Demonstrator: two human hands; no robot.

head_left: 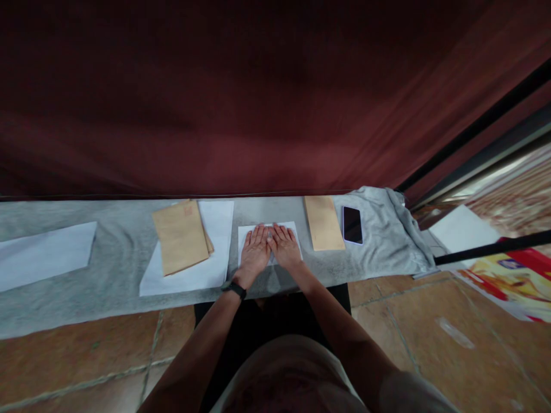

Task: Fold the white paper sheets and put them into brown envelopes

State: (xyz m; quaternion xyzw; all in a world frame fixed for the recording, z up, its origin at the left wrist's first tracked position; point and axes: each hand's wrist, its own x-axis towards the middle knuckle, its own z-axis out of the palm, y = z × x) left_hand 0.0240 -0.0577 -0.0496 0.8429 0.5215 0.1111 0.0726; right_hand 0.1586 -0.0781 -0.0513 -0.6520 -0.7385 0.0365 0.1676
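Observation:
A white sheet of paper, perhaps folded, lies in front of me on the grey cloth. My left hand rests flat on its left half, fingers stretched forward, with a dark watch on the wrist. Beside it, my right hand lies flat on the right half, the two thumbs close together. Both palms cover most of the paper. To the left, several brown envelopes sit on top of larger white sheets. Right of my hands is another brown envelope.
A phone with a dark screen lies right of the single envelope. More white paper is at the far left. The grey cloth bunches up at its right end. A dark red curtain hangs behind; a colourful box stands at right.

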